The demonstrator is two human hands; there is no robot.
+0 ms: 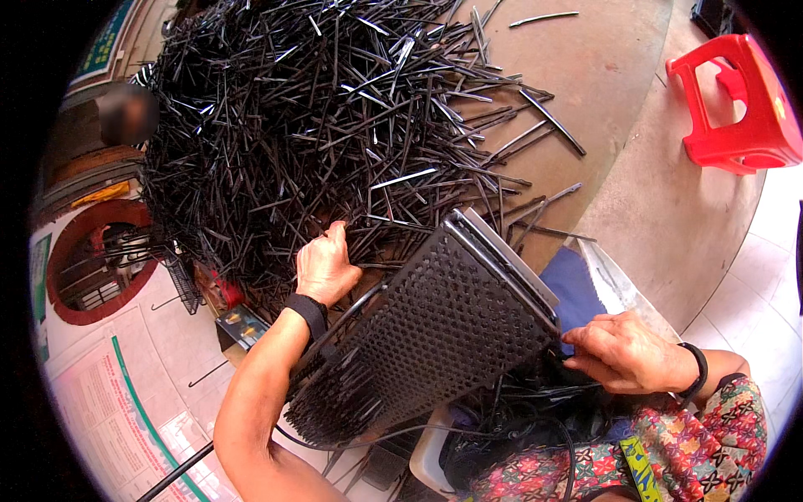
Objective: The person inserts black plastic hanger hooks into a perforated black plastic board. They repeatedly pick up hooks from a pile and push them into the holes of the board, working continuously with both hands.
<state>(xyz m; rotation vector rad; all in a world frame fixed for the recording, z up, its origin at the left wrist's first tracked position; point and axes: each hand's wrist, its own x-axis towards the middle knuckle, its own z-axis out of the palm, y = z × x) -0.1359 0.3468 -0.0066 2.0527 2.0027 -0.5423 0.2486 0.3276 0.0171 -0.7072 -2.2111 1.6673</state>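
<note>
A black perforated rack slants across the middle, with rows of small holes. Many thin black sticks are crowded into its lower left end. At the rack's right corner, my right hand is closed, its fingertips pinching the edge. My left hand is closed at the near side of a large heap of loose, thin black strips, beyond the rack's upper left edge. Whatever lies inside its fingers is hidden. Both wrists wear black bands.
The heap covers much of a brown table, with strays lying to its right. A red plastic stool stands at the far right. Blue cloth shows behind the rack. A pale tub with dark contents sits below it, and dark cables cross nearby.
</note>
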